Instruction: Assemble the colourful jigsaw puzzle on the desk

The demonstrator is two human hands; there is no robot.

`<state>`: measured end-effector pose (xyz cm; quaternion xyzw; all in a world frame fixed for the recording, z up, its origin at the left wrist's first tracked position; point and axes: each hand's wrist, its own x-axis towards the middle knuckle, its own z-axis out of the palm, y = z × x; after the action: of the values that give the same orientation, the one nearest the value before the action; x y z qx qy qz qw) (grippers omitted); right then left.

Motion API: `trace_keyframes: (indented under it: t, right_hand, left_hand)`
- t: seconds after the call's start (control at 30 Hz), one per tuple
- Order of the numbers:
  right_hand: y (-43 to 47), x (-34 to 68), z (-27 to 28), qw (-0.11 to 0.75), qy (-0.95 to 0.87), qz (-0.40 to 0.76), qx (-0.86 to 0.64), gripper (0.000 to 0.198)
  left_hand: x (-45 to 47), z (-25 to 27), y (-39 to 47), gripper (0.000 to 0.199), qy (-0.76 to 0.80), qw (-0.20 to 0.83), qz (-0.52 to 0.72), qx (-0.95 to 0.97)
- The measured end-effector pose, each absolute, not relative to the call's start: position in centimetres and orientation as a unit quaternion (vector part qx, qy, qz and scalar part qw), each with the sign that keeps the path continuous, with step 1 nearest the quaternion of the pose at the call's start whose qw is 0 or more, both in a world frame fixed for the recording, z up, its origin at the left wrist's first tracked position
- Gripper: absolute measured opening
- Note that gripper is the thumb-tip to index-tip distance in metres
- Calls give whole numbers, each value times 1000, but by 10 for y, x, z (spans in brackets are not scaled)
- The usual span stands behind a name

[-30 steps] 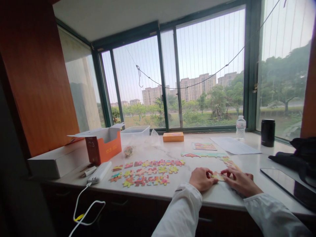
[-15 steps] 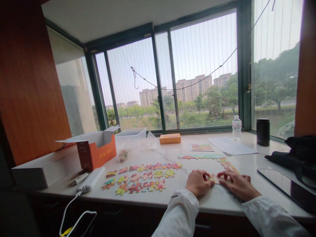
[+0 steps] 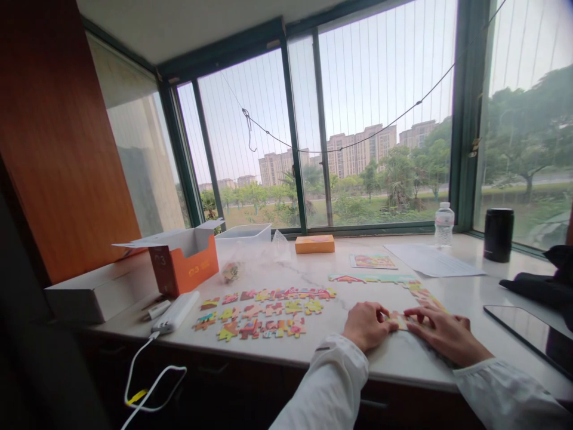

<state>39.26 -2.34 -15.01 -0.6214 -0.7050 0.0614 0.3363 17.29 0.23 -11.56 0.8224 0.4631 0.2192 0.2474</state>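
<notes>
A light jigsaw puzzle piece (image 3: 397,321) lies on the tabletop between my two hands. The thumb and fingertips of my left hand (image 3: 366,326) are closed on its left side. On its right side are the bent fingers of my right hand (image 3: 450,335), which hide part of the puzzle beneath. Joined pieces form a puzzle border: a pale green strip (image 3: 376,279) runs along the far side, and a multicoloured strip (image 3: 427,294) comes down towards my right hand. To the left, several loose puzzle pieces (image 3: 273,309) are laid out in rows.
A picture card (image 3: 373,261), a paper sheet (image 3: 432,261), a water bottle (image 3: 444,226) and a black canister (image 3: 498,235) stand or lie behind. At right is a dark tablet (image 3: 528,334). An orange box (image 3: 183,263) and a white power strip (image 3: 175,312) occupy the left.
The camera view has turned slightly, so the scene sits a little further right. Both hands stay at the same puzzle piece, with only slight finger movement.
</notes>
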Motion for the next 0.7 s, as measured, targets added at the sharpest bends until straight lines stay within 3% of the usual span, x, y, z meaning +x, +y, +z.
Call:
trace_keyframes:
  t: [0.43,0.7]
  right_hand:
    - [-21,399,-152,326,-708,68,-623,53]
    - [-14,399,-161,402,-680,11,-614,61]
  left_hand:
    - [174,-117,-1,40,450,215,218,839]
    - [175,-116,-7,41,435,196,236,846]
